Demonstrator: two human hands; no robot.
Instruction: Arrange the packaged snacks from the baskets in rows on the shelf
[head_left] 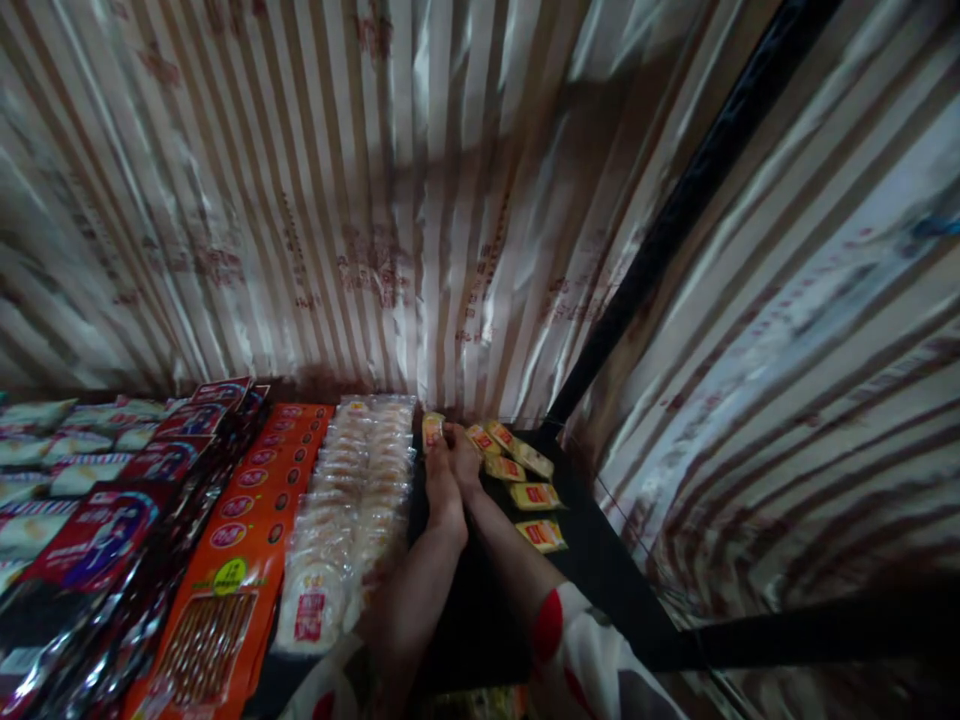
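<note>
Both arms reach out to the far edge of a black shelf [480, 620]. At the back, my left hand [441, 475] is closed at a small yellow snack packet [433, 428], which stands beyond its fingertips. Close against it on the right is my right hand [465, 458], its fingers curled; what they hold, if anything, is hidden. Beside that hand lie several more yellow packets with red labels, among them one at the back [501, 434] and one nearer me [541, 535]. The scene is dim and slightly blurred.
Left of my arms run rows of clear-wrapped round white items [311, 600], orange snack packs [225, 600], dark red packs [112, 530] and white pouches [37, 480]. Striped plastic sheeting [375, 200] hangs behind. A black post [675, 230] slants up at the right.
</note>
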